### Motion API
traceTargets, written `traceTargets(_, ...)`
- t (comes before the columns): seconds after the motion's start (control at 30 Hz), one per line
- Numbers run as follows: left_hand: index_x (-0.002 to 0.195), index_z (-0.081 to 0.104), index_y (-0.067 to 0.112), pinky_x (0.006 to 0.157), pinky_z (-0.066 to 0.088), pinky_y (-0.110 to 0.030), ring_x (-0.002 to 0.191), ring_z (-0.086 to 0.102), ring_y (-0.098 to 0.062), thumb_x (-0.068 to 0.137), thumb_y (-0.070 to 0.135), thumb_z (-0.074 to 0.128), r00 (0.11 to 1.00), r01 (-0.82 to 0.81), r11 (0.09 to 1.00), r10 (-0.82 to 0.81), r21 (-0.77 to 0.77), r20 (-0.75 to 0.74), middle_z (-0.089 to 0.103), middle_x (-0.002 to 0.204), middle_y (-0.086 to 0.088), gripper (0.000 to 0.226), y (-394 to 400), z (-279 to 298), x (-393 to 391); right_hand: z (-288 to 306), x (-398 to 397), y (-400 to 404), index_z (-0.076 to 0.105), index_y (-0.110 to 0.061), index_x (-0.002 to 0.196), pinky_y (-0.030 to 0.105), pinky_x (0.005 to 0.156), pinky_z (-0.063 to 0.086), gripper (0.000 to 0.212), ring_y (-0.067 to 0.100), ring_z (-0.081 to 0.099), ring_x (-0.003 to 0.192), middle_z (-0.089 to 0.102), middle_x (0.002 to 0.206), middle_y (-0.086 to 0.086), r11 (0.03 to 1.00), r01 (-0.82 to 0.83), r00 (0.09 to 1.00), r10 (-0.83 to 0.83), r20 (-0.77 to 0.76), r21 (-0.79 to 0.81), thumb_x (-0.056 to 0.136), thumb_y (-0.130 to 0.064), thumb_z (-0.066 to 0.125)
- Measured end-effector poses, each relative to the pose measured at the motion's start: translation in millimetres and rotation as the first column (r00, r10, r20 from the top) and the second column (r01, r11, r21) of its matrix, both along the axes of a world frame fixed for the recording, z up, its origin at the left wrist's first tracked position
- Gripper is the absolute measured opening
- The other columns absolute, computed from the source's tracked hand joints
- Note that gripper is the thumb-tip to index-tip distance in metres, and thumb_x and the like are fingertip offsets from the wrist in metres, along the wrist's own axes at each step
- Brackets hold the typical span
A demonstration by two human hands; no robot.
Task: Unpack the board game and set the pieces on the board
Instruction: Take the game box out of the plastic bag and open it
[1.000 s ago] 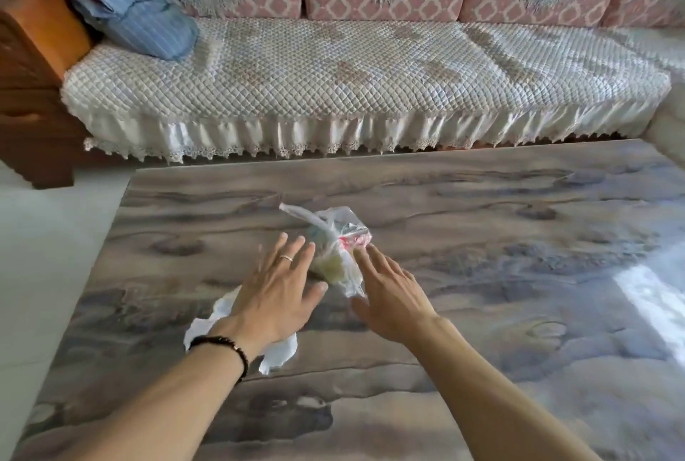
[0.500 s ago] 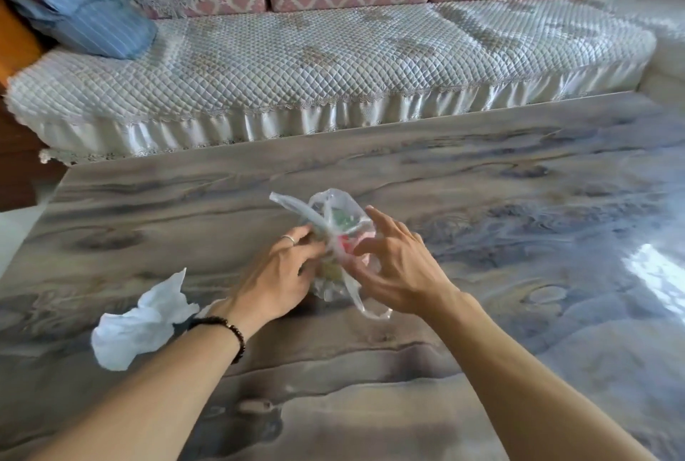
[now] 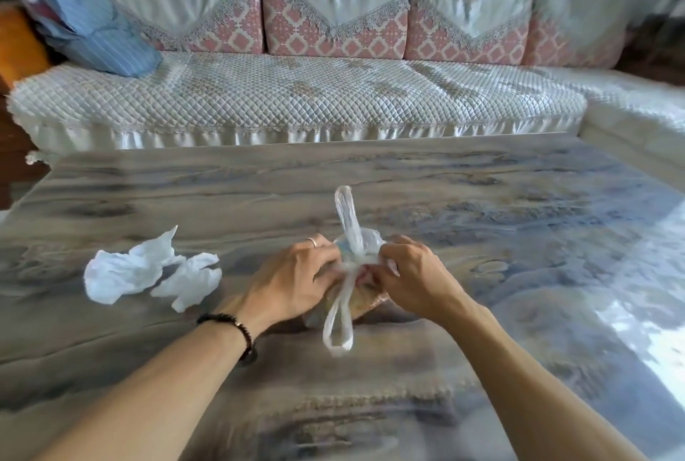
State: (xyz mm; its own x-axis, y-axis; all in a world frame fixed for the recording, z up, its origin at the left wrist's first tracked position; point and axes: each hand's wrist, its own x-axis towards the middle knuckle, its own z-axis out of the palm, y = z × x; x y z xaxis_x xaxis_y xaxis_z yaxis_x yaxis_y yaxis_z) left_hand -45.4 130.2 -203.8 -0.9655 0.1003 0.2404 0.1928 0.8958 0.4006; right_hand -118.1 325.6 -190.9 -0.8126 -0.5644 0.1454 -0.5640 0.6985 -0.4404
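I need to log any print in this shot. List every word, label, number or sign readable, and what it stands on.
None can be read.
Clear knotted plastic bag: coloured contents show through, too blurred to tell any lettering.
Crumpled white paper: no print shows.

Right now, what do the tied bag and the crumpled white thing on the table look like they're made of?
Tied bag: thin clear plastic film, glossy; its contents show through and the handles twist into thin strips. Crumpled white thing: likely tissue or soft paper, matte, sharp creases; could be thin cloth. Table: polished, marble-patterned, reflecting window light.
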Motion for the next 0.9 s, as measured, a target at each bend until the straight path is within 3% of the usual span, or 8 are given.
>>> traceTargets(0.07,0.073,0.043,0.027,0.059,0.041,-0.033,0.074,0.057,-0.019,0.092,0.058,0.033,0.998,-0.016,0.999,0.014,-0.038,-0.061,0.044,0.080,0.016,0.038,4.9,4.4,21.1,2.6,16.5,19.0,0.039,-0.019,0.059,0.035,0.062,0.041,0.034,0.024,0.048,0.067,0.050,0.067,-0.004,0.997,0.078,0.997,-0.078,0.028,0.002,0.085,-0.025,0.060)
traceTargets(0.2,0.077,0.041,0.024,0.062,0.034,-0.031,0.079,0.059,-0.025,0.097,0.030,0.050,0.997,-0.070,0.997,0.068,-0.037,-0.047,0.046,0.077,0.011,0.023,9.7,5.2,53.3,8.8,43.5,46.6,0.039,-0.022,0.058,0.033,0.063,0.041,0.035,0.027,0.055,0.072,0.049,0.065,-0.005,0.976,0.210,0.975,-0.213,0.064,0.055,0.084,-0.028,0.060)
traceTargets(0.27,0.089,0.049,0.019,0.070,0.037,-0.030,0.097,0.058,-0.025,0.095,0.020,0.051,0.997,-0.073,0.997,0.072,-0.025,-0.021,0.054,0.092,0.006,0.007,17.8,7.9,66.4,12.2,59.9,46.9,0.056,-0.028,0.080,0.033,0.075,0.046,0.010,0.025,0.059,0.092,0.057,0.093,-0.002,0.982,0.174,0.984,-0.177,0.032,0.068,0.084,-0.034,0.062)
traceTargets(0.37,0.126,0.053,0.017,0.096,0.040,-0.031,0.121,0.050,-0.021,0.090,0.019,0.056,1.000,-0.014,1.000,0.014,0.009,-0.013,0.058,0.127,0.000,0.036,36.3,18.3,80.2,17.6,81.3,36.6,0.054,-0.025,0.126,0.040,0.093,0.046,0.047,0.019,0.054,0.111,0.057,0.120,-0.003,0.996,0.090,0.994,-0.088,0.061,-0.025,0.081,-0.038,0.063)
traceTargets(0.53,0.105,0.066,0.022,0.084,0.042,-0.031,0.100,0.062,-0.020,0.090,0.027,0.064,0.998,-0.003,0.991,-0.005,-0.134,-0.063,0.068,0.105,0.006,0.016,53.1,27.0,94.7,16.5,103.8,32.2,0.062,-0.014,0.071,0.040,0.072,0.049,0.017,0.028,0.056,0.075,0.061,0.070,0.001,0.997,0.071,0.996,-0.069,0.057,-0.042,0.080,-0.028,0.063)
traceTargets(0.73,0.085,0.063,0.024,0.067,0.040,-0.031,0.086,0.062,-0.021,0.091,0.018,0.059,0.980,-0.186,0.977,0.177,-0.103,-0.085,0.065,0.086,0.007,0.009,54.2,41.0,107.6,20.5,98.1,74.1,0.057,-0.007,0.066,0.036,0.063,0.047,0.023,0.027,0.055,0.066,0.059,0.061,0.006,0.919,0.296,0.954,-0.273,0.119,-0.261,0.084,-0.021,0.058)
traceTargets(0.8,0.093,0.062,0.024,0.070,0.044,-0.032,0.092,0.061,-0.019,0.089,0.016,0.056,0.981,-0.192,0.975,0.188,-0.115,-0.048,0.063,0.092,0.009,0.010,55.7,43.1,110.1,24.8,101.3,80.2,0.062,-0.011,0.080,0.035,0.069,0.050,0.010,0.023,0.059,0.076,0.064,0.076,0.000,0.921,0.292,0.955,-0.266,0.131,-0.259,0.082,-0.020,0.058)
traceTargets(0.9,0.115,0.058,0.025,0.080,0.047,-0.032,0.101,0.057,-0.017,0.083,0.023,0.063,0.998,-0.055,0.991,0.054,-0.120,-0.012,0.062,0.106,0.008,0.032,70.8,49.6,110.5,33.6,113.8,70.7,0.056,-0.023,0.120,0.032,0.085,0.050,0.043,0.018,0.060,0.096,0.060,0.106,-0.006,0.949,0.170,0.965,-0.106,0.240,-0.266,0.078,-0.025,0.064)
